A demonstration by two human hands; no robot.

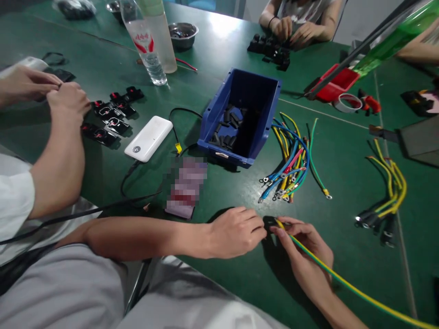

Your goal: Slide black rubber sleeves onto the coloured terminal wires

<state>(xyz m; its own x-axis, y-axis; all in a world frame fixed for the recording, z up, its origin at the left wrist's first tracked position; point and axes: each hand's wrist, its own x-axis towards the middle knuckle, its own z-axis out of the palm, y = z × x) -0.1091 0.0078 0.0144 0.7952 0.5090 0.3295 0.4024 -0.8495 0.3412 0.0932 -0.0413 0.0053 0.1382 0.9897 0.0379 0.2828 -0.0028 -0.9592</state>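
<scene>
My left hand [236, 230] and my right hand [303, 244] meet just above the near edge of the green table [219, 55]. My right hand is closed around a yellow-green wire [343, 281] that runs off to the lower right. My left hand pinches a small dark piece at the wire's tip [270, 222]; I cannot make out what it is. A bundle of coloured wires with ring terminals [291, 164] lies just beyond my hands. A blue bin [240, 114] holding several short black sleeves stands behind it.
A second wire bundle with black sleeves [384, 201] lies at the right. A white power bank [148, 138] with a black cable, water bottles [151, 41] and black-red parts [109, 116] are to the left. A person's hands [51, 91] work at the left, another's [291, 29] at the far side.
</scene>
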